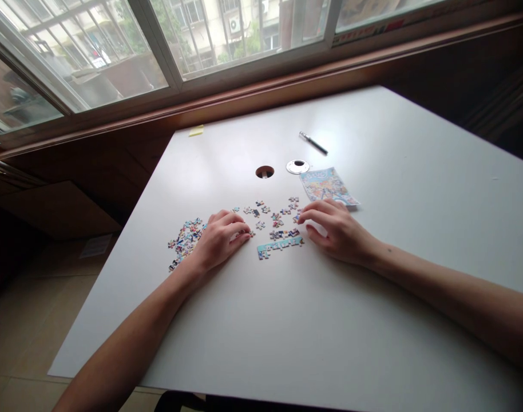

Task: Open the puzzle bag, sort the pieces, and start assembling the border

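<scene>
Both my hands rest on a white table (pixel 313 320) among small jigsaw pieces. My left hand (pixel 221 239) lies palm down, its fingertips touching a loose piece near the middle. My right hand (pixel 336 232) lies palm down with curled fingers, its fingertips at loose pieces (pixel 282 214). Between the hands sits a joined pale-blue strip of pieces (pixel 280 246). A heap of unsorted pieces (pixel 185 240) lies left of my left hand. A colourful picture card (pixel 328 186) lies just beyond my right hand.
A round cable hole (pixel 264 171) and its loose cap (pixel 297 166) are behind the pieces. A pen (pixel 313 143) lies farther back, a yellow sticky note (pixel 196 131) at the far left corner. A window runs along the wall beyond the table.
</scene>
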Demonstrator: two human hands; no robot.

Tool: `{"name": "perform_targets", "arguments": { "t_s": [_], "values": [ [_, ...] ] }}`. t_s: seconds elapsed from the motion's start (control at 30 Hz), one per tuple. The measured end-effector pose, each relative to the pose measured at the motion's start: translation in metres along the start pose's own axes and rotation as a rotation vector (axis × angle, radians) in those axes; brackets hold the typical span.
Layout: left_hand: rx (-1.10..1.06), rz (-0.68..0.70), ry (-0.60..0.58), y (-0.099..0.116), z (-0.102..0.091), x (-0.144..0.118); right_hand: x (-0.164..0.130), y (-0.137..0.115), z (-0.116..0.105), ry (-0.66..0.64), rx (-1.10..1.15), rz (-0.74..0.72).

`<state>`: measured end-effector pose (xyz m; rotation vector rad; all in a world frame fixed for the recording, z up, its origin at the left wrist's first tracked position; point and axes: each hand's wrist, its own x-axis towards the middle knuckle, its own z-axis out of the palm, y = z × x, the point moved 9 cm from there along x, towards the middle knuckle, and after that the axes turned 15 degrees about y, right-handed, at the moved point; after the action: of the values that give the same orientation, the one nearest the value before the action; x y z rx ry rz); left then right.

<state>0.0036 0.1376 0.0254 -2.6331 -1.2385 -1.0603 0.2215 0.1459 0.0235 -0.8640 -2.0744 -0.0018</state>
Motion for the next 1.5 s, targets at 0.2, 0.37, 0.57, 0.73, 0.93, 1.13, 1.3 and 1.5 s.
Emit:
{"name": "perform_targets", "arguments": {
  "t_s": [0.2, 0.37, 0.57, 0.73, 0.93, 1.13, 1.3, 1.5],
  "values": [
    [0.037, 0.078, 0.002, 0.012, -0.002, -0.001, 0.000, 0.001, -0.001, -0.001, 0.015, 0.035],
    [0.090, 0.030, 0.069, 0.015, -0.001, 0.008, 0.001, 0.003, 0.001, -0.014, 0.010, 0.052],
    [0.153, -0.001, -0.036, 0.017, 0.018, 0.022, 0.002, 0.002, 0.001, -0.014, 0.011, 0.055],
    [0.077, -0.108, -0.072, 0.007, 0.019, 0.023, 0.003, 0.000, 0.000, -0.005, 0.022, 0.038],
    [-0.581, -0.534, 0.115, -0.013, 0.010, 0.019, 0.002, 0.000, 0.001, -0.009, 0.028, 0.024],
    [-0.956, -0.827, 0.179, -0.012, 0.012, 0.010, 0.000, 0.002, 0.003, -0.013, 0.026, 0.025],
    [-1.003, -0.855, 0.128, -0.003, 0.014, 0.005, 0.000, 0.001, 0.003, -0.006, 0.030, 0.010],
    [-1.010, -0.852, 0.086, 0.009, 0.015, 0.004, 0.001, -0.002, 0.001, -0.003, 0.039, -0.013]
  ]
}}
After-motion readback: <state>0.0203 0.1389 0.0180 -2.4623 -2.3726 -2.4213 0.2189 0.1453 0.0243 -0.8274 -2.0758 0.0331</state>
